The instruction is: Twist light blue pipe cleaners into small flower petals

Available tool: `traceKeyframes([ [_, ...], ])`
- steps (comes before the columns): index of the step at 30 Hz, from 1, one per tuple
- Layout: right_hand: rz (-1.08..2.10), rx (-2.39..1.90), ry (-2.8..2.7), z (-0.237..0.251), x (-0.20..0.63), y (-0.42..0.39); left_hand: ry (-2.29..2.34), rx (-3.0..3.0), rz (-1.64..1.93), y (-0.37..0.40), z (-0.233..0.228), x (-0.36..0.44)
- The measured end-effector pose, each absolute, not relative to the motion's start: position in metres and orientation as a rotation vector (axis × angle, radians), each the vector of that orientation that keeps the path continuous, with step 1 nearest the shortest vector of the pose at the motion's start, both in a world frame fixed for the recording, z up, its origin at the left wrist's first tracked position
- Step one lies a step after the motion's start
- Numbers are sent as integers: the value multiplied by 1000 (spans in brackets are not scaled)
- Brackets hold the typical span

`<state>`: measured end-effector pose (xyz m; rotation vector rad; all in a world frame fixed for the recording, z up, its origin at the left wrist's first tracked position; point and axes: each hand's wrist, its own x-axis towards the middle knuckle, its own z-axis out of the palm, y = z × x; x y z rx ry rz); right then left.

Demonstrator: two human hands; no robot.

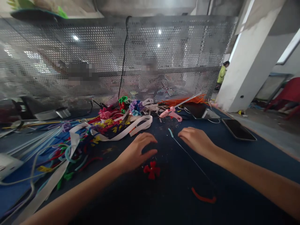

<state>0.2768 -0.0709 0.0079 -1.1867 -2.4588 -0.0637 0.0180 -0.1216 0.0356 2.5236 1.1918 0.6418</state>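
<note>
Above the dark blue table my left hand point(140, 148) is open, its thumb and fingers spread apart with nothing between them. A small red pipe-cleaner flower point(152, 170) with a pale centre lies just below its thumb. My right hand point(196, 140) rests palm down, fingers extended and nothing seen in them; its thumb is hidden. Close to its fingertips lies a short light-blue fuzzy piece point(171, 132), with a thin bare wire point(190, 156) running from it towards the lower right. Near that end lies a curved orange-red pipe-cleaner piece point(202, 198).
A pink glue gun point(171, 113) with a clear stick lies ahead. At right are a tablet point(197, 110) and a dark phone point(238, 129). Left, white ribbon point(75, 139) crosses a pile of coloured pipe cleaners point(63, 153). Behind stands a perforated metal screen point(105, 62); people show beyond.
</note>
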Motion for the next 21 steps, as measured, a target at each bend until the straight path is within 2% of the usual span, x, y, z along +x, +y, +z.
traceKeyframes([
  [2, -85, -1206, -2442, 10, 281, -73, 1058, 2488, 386, -129, 36, 8],
  [4, -29, -1247, -2426, 11, 279, -80, 1001, 2462, 291, -134, 33, 3],
  [11, 96, -1318, -2491, 3, 264, -77, 1205, 2194, 449, -116, 15, 9],
  [15, 63, -1241, -2483, -2, 258, -49, 1297, 2320, 757, -104, 28, 21],
  [17, 37, -1249, -2451, -5, 255, -34, 1072, 2317, 696, -108, 34, 25],
  [19, 43, -1263, -2422, -7, 252, -23, 631, 2179, 344, -121, 31, 23],
  [21, 53, -1240, -2420, -11, 248, -14, 505, 2141, 220, -139, 14, 16],
])
